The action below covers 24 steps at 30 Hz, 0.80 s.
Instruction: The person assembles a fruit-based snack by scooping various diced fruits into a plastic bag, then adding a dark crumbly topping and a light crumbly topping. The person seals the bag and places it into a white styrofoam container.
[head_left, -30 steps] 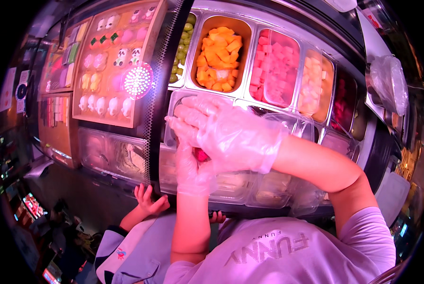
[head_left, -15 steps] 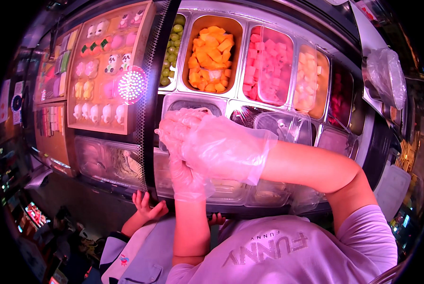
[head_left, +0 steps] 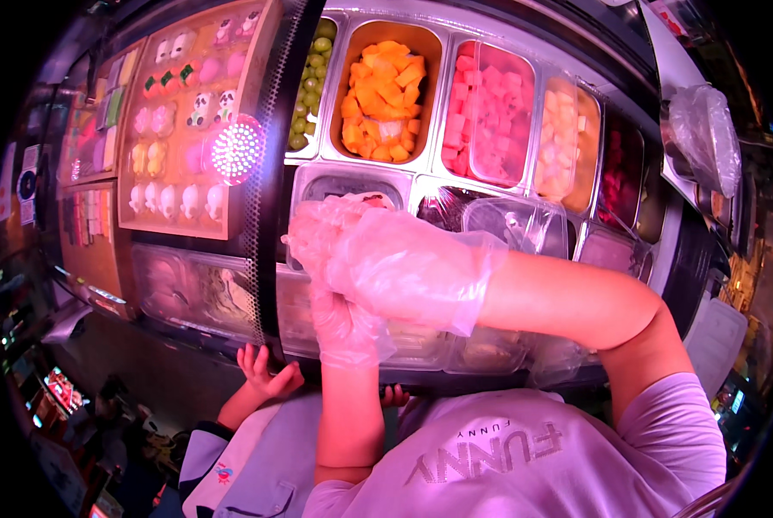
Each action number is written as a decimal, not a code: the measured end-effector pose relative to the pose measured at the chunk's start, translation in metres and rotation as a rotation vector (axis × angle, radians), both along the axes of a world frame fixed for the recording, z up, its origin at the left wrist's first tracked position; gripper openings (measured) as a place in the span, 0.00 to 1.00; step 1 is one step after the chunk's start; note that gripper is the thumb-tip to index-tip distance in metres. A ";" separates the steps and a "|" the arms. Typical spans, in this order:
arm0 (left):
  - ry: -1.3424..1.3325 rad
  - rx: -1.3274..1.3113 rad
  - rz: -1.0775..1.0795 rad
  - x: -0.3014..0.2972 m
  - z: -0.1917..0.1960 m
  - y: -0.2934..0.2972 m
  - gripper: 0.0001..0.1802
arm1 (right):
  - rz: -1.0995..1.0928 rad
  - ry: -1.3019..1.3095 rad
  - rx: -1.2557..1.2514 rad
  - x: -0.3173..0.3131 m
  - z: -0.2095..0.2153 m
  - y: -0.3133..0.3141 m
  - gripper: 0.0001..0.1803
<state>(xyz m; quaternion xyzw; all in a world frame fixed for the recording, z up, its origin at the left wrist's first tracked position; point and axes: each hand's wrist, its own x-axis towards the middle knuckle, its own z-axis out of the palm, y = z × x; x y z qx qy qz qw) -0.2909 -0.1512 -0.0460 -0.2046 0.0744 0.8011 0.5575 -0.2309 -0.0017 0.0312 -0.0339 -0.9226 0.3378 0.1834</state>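
Both my hands wear thin clear plastic gloves and are pressed together above the front row of steel containers. My right hand (head_left: 352, 246) lies on top, its fingers curled over; its arm reaches in from the right. Underneath, my left hand (head_left: 342, 324) is closed against it, with only the wrist and heel of the palm showing well. Whatever is between the palms, if anything, is hidden. Just beyond the knuckles is a steel container (head_left: 401, 186) with something pale and dark at its edge, too covered to name.
Behind are containers of green grapes (head_left: 312, 82), orange mango cubes (head_left: 385, 99), pink fruit cubes (head_left: 494, 108) and pale cubes (head_left: 559, 142). A wooden tray (head_left: 218, 231) of small animal-shaped sweets lies left. Another person's hand (head_left: 268, 373) rests by the counter edge. A plastic bag (head_left: 704, 138) lies right.
My hands stay pressed together in nearly the same place. The right fingers have shifted slightly, and something pale and dark now shows past the knuckles. The view has moved a little.
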 end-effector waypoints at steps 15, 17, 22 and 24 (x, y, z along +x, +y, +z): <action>0.241 -0.121 -0.054 -0.004 0.013 0.031 0.41 | -0.075 -0.765 0.361 -0.020 -0.096 0.173 0.09; 0.233 -0.137 -0.055 -0.004 0.010 0.028 0.41 | -0.272 -0.999 0.279 -0.032 -0.123 0.158 0.13; 0.228 -0.181 -0.001 -0.007 0.007 0.023 0.40 | -0.549 -1.127 0.018 -0.049 -0.127 0.131 0.17; 0.246 -0.189 -0.003 -0.008 0.006 0.022 0.41 | -0.493 -1.179 0.053 -0.050 -0.129 0.135 0.16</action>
